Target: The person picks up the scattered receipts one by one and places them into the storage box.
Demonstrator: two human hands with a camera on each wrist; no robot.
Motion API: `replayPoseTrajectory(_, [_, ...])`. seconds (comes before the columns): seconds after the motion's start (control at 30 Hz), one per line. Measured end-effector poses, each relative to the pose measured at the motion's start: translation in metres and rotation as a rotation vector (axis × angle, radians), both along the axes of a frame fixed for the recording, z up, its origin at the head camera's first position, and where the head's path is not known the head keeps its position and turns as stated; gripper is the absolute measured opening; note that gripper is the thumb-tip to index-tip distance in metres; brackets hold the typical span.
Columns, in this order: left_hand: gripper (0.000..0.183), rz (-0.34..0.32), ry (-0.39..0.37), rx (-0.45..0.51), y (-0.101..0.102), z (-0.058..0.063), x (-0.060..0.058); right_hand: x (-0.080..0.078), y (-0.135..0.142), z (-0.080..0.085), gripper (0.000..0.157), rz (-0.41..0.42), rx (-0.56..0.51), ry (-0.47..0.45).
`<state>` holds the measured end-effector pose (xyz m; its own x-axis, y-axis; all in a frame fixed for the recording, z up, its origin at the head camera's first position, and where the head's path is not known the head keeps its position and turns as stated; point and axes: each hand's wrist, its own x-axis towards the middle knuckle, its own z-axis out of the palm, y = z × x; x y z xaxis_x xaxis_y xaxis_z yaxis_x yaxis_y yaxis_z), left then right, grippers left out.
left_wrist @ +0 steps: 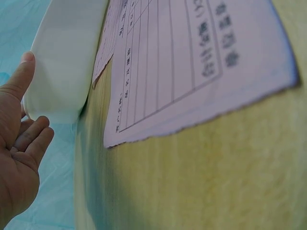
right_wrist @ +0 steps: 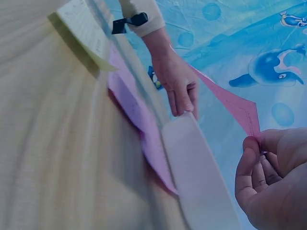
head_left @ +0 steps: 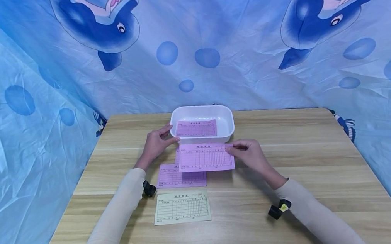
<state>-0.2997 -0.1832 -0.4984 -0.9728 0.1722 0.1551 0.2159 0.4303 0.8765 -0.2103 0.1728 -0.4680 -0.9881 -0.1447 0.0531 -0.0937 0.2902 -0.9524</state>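
Note:
Thumb and fingertips of my right hand [head_left: 250, 154] pinch the right edge of a pink receipt slip [head_left: 202, 161], raised off the table just in front of a white plastic basin [head_left: 225, 129]. My left hand [head_left: 156, 143] holds the basin's left end, thumb at the near corner and fingers along the side. Inside the basin lies another pink slip [head_left: 196, 129]. More pink slips [head_left: 181, 180] lie on the table, partly covered by the raised one. The right wrist view shows the held slip [right_wrist: 230, 103] edge-on between thumb and index finger.
A pale green printed slip [head_left: 182, 208] lies nearest me on the wooden table [head_left: 288, 141]. Behind the basin hangs a blue curtain [head_left: 241, 83] with dolphin pictures, which also runs down both sides. Dark wrist cameras [head_left: 276, 211] sit on both sleeves.

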Motion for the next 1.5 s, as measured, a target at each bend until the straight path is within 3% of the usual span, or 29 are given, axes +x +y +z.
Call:
replayPoseTrajectory(0.67, [0.07,-0.009,0.0,-0.009,0.0,-0.001,0.0,-0.041,-0.002,0.045,0.03,-0.08,-0.052,0.008])
replayPoseTrajectory(0.97, [0.077,-0.005,0.013,-0.001,-0.001,-0.001,0.002,-0.07,-0.003,0.047,0.03,-0.091,-0.076,0.068])
replayPoseTrajectory(1.5, [0.078,0.008,0.013,-0.001,-0.002,-0.002,-0.002,-0.118,-0.02,0.041,0.026,-0.142,0.008,0.02])
